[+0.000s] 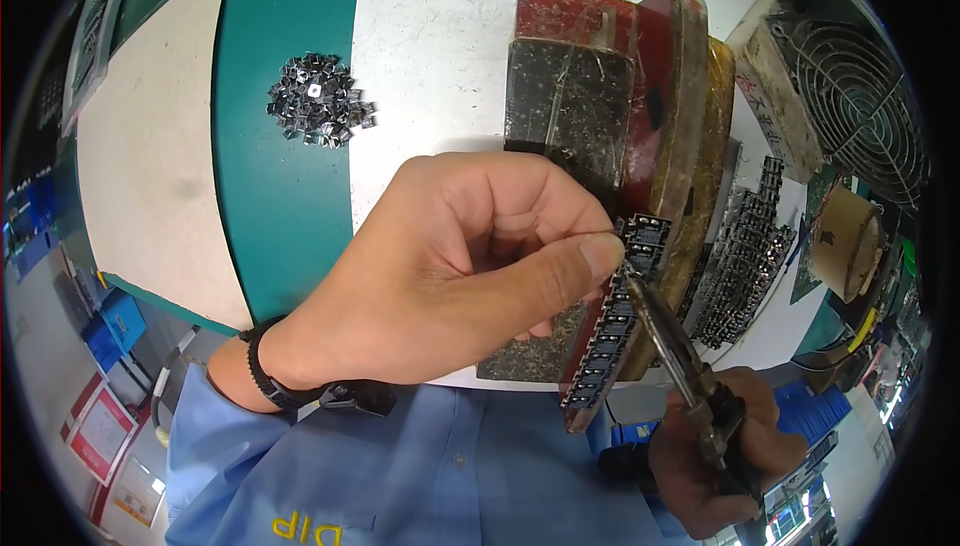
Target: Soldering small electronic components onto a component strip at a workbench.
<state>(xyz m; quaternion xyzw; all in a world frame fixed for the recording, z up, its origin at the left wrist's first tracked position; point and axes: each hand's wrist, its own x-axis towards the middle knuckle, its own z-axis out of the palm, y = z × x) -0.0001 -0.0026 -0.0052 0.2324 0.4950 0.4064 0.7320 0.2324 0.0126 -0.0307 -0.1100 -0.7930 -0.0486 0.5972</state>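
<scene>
While my left hand [450, 266] pinches thumb and forefinger against the top of the black socket strip [615, 331], just right of my thumb tip, my right hand [720, 466] is clenched round the pliers [675, 341], whose tips meet the strip below my thumb. I judge the strip light, stiff and brittle, best held by its edges. My fingers hide the contact; its pins are too small to make out.

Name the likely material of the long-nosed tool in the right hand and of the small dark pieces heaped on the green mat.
Long-nosed pliers: probably steel, dull grey with worn sheen. Heap of small dark pieces: seemingly metal or glossy plastic, since they glint; too small to tell.
</scene>
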